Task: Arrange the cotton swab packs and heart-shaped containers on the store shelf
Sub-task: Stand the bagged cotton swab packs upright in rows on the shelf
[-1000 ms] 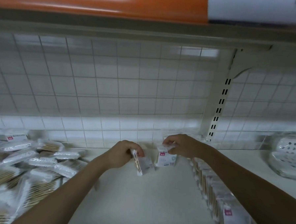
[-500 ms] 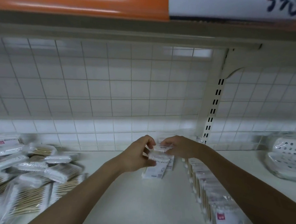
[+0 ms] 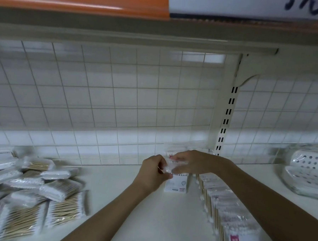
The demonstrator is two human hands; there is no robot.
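Both hands meet at the back of the white shelf [image 3: 149,221]. My left hand [image 3: 151,173] and my right hand [image 3: 191,162] together pinch the top edge of cotton swab packs [image 3: 177,184] that stand upright near the wire grid. The packs are white with a printed label; how many are held is blurred. A row of upright swab packs [image 3: 223,206] runs from the hands toward the front right. A loose pile of swab packs [image 3: 27,185] lies on the left of the shelf.
White perforated plastic containers in clear wrap [image 3: 306,176] sit at the far right. A slotted upright post [image 3: 226,116] stands behind the hands. The wire grid back panel [image 3: 100,99] closes off the rear, and the upper shelf's orange edge [image 3: 78,0] hangs overhead.
The two hands, each with a pack a second ago, have come together. The packs now stand as one bundle at the back of the shelf.
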